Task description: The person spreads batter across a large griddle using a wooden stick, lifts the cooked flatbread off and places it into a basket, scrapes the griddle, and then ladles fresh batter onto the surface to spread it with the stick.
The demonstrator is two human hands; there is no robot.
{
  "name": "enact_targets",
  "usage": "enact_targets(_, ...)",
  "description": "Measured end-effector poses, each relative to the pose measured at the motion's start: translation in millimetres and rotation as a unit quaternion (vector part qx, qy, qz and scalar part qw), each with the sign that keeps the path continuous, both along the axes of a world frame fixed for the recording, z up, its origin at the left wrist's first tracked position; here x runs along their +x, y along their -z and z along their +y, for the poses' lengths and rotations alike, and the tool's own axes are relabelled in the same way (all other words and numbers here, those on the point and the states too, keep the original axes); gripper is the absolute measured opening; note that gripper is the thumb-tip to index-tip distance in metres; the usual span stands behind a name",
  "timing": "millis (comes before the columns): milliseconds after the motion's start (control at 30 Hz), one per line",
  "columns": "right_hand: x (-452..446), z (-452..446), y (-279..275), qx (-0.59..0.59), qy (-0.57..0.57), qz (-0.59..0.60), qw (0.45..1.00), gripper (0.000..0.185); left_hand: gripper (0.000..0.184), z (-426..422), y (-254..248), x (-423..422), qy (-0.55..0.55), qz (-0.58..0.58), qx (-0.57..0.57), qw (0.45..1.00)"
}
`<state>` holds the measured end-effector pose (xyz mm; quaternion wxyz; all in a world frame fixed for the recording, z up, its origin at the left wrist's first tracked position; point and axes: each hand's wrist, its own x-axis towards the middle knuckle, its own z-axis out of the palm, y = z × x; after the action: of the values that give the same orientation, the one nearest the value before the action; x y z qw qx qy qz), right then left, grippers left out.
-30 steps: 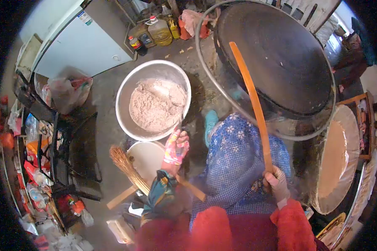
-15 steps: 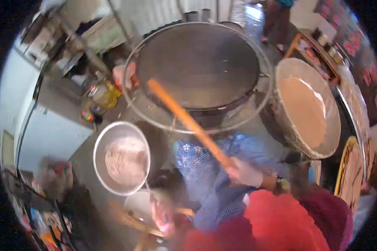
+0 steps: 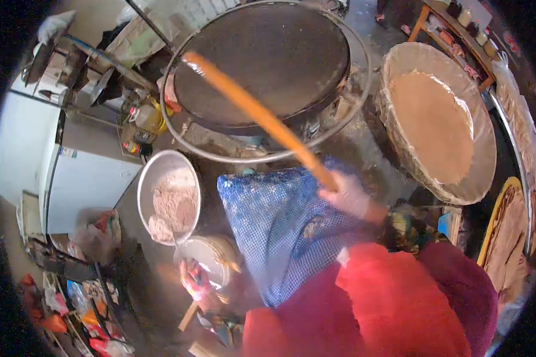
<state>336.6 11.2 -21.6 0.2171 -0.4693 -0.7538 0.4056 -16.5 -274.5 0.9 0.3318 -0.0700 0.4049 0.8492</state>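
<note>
My right hand [image 3: 346,193] is closed around the lower end of a long wooden stick [image 3: 250,109]. The stick slants up to the left, its shiny far tip over the dark round griddle [image 3: 262,59]. Down at the left, my left hand [image 3: 195,281] has its fingers curled in front of a pail [image 3: 223,250] with a pale interior. What those fingers hold, if anything, is blurred. Just beyond stands a metal bowl [image 3: 144,189] with pinkish-brown flour [image 3: 174,199] in it, heaped at the near rim. A blue checked cloth [image 3: 274,232] covers my lap.
A metal ring [image 3: 268,159] surrounds the griddle. To the right is a big lined basin [image 3: 485,157] of brown batter [image 3: 435,128]. Oil bottles [image 3: 149,119] stand at the left beside a white cabinet [image 3: 92,190]. A wooden shelf [image 3: 420,24] holds jars at the back right.
The view has tilted lower. My right hand still grips the stick, its tip now further left over the griddle. My left hand has moved left, in front of the pail.
</note>
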Motion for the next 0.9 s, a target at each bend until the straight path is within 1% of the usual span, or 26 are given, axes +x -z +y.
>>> enact_targets(33,24,5,-5,0.001,0.032,-0.067,0.997,0.040,0.007,-3,21,-25,0.057,-0.019,0.029,0.998)
enact_targets(67,55,13,21,-0.010,0.040,-0.083,0.996,0.040,0.007,-1,32,-42,0.117,-0.036,0.062,0.991)
enact_targets(100,83,14,33,0.003,0.049,-0.081,0.995,0.041,0.007,8,35,-47,0.119,-0.037,0.067,0.990)
enact_targets(133,102,8,26,0.025,0.048,-0.078,0.995,0.039,0.007,19,38,-49,0.109,-0.067,0.084,0.988)
enact_targets(167,122,0,46,0.028,0.053,-0.085,0.995,0.039,0.007,25,42,-50,0.100,-0.099,0.099,0.985)
enact_targets(233,153,-15,104,-0.083,0.076,-0.017,0.993,0.037,0.005,34,68,-67,0.109,-0.148,0.132,0.974)
enact_targets(267,149,-19,84,-0.064,0.089,-0.111,0.988,0.032,0.006,43,72,-65,0.109,-0.147,0.139,0.973)
enact_targets(300,143,-23,73,-0.061,0.098,-0.118,0.986,0.032,0.007,52,76,-65,0.108,-0.145,0.148,0.972)
enact_targets(333,135,-28,65,0.017,0.142,-0.143,0.979,0.030,0.011,53,95,-82,0.151,-0.203,0.181,0.950)
enact_targets(367,134,-32,60,0.095,0.184,-0.168,0.964,0.028,0.009,59,100,-84,0.180,-0.198,0.208,0.941)
enact_targets(400,137,-37,63,0.112,0.198,-0.188,0.955,0.023,0.009,55,103,-80,0.191,-0.203,0.216,0.936)
enact_targets(433,136,-42,48,0.145,0.218,-0.175,0.949,0.021,0.013,42,100,-71,0.224,0.100,0.075,0.966)
enact_targets(467,141,-44,48,0.209,0.219,-0.179,0.936,0.017,0.030,34,108,-67,0.222,0.397,-0.058,0.889)
enact_targets(500,144,-46,43,0.222,0.207,-0.180,0.936,0.016,0.028,41,116,-63,0.199,0.459,-0.133,0.856)
enact_targets(533,145,-49,40,0.239,0.197,-0.182,0.933,0.015,0.027,51,117,-59,0.207,0.310,-0.098,0.923)
enact_targets(567,144,-49,40,0.243,0.219,-0.232,0.916,0.015,0.025,64,109,-50,0.195,0.116,-0.064,0.972)
enact_targets(600,142,-53,44,0.361,0.246,-0.183,0.881,0.016,0.023,72,106,-44,0.188,0.051,-0.066,0.979)
enact_targets(633,141,-50,43,0.240,0.235,-0.246,0.909,0.020,0.022,80,105,-43,0.190,0.031,-0.071,0.979)
enact_targets(667,135,-49,37,0.236,0.247,-0.236,0.910,0.024,0.020,88,107,-41,0.197,0.028,-0.072,0.977)
enact_targets(700,130,-45,28,0.248,0.257,-0.231,0.905,0.024,0.019,90,103,-40,0.200,0.026,-0.083,0.976)
enact_targets(767,120,-44,14,0.185,0.287,-0.265,0.902,0.024,0.016,91,106,-45,0.208,0.020,-0.089,0.974)
enact_targets(833,117,-41,8,0.206,0.287,-0.283,0.892,0.027,0.013,89,107,-48,0.215,0.013,-0.092,0.972)
enact_targets(900,114,-38,9,0.307,0.272,-0.240,0.880,0.026,0.011,86,111,-52,0.219,0.007,-0.094,0.971)
